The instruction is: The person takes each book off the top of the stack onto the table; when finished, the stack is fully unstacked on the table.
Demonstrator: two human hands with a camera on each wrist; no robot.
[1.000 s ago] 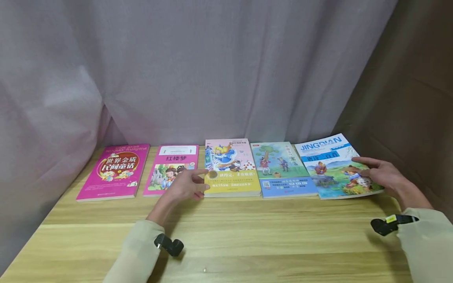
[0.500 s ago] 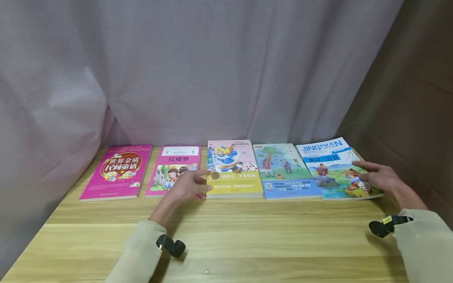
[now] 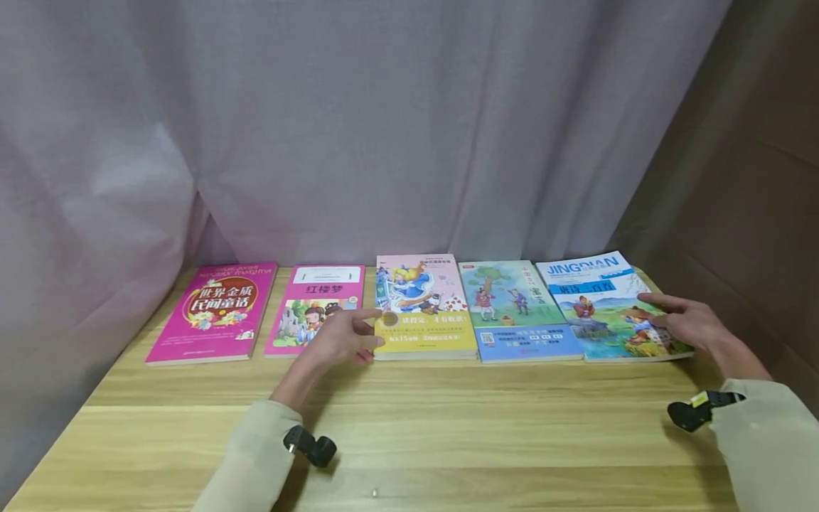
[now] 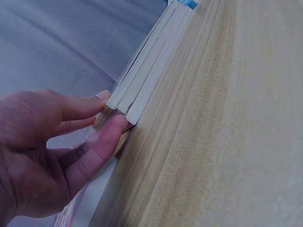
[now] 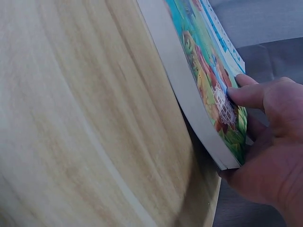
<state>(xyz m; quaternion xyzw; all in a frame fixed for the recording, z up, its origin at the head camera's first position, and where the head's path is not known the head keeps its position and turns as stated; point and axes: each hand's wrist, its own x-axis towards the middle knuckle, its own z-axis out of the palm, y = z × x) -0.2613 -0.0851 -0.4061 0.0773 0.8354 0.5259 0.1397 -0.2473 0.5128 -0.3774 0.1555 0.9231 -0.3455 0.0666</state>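
Book with yellow band [image 3: 425,306] at twelve o'clock, left hand [image 3: 339,338] half-spread against its nine-o'clock edge — grip unclear. Right hand [image 3: 697,331] pinches blue-titled book [image 3: 604,306], one-thirty. Even, level inward pressure seems best.

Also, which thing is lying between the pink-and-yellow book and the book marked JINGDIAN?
The green-and-blue book lies flat between them, as the head view shows.

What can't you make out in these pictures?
Head: lower right corner of the second pink book, behind the left hand.
Head: speck on the table, too small to identify.
Right wrist: part of the right hand, hidden by the JINGDIAN book.
Head: sleeves, cut off by frame edges.
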